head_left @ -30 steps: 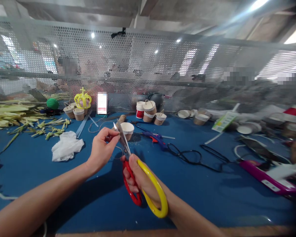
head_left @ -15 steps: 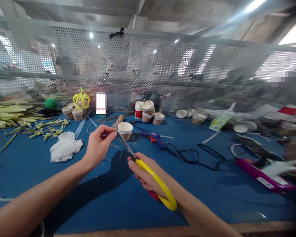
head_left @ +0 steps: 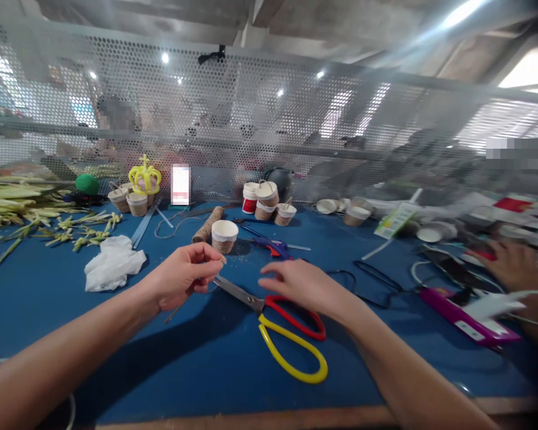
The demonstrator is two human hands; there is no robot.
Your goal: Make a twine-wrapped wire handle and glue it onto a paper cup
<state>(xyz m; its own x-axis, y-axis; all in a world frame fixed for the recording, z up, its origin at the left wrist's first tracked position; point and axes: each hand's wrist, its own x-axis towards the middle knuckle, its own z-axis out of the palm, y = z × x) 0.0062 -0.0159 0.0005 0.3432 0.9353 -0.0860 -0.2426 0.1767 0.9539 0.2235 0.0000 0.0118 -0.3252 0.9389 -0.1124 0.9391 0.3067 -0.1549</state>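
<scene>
My left hand is closed in a pinch on a thin piece of twine, whose end hangs below the fingers. Just right of it, scissors with one red and one yellow handle lie on the blue table, blades nearly together and pointing at the left hand. My right hand is over the red handle with its fingers apart and nothing in them. Beyond the left hand stands a small cup with a white rim and a brown wrapped side, beside a roll of brown twine.
A blue glue gun with a black cord lies behind my right hand. At left are a crumpled white cloth and pale husk strips. Several cups line the back. Another person's hand is at right, near a purple power strip.
The scissors have left my right hand and lie on the table. That hand has opened and moved up and right. The left hand has shifted slightly right, and another person's hand has come in at right.
</scene>
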